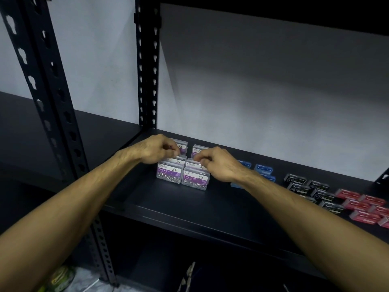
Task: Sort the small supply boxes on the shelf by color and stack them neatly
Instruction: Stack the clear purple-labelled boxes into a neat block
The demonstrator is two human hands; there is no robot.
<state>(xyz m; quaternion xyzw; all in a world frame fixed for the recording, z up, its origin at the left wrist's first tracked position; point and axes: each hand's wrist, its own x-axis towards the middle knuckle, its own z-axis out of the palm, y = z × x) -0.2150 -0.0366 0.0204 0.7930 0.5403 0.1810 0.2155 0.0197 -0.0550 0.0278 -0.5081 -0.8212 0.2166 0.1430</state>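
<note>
Purple paper-clip boxes (169, 173) sit under both curled hands (156, 149).

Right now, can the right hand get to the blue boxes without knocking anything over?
Probably yes. The right hand rests on the clear paper clip boxes, and the blue boxes lie just beyond its wrist on the same shelf, with nothing standing between.

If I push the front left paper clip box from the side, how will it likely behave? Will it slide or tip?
The front left paper clip box stands on a narrow edge, so it may tip rather than slide. Its clear plastic looks rigid and smooth, probably slippery on the dark shelf. Loose clips inside would likely shift and rattle.
</note>
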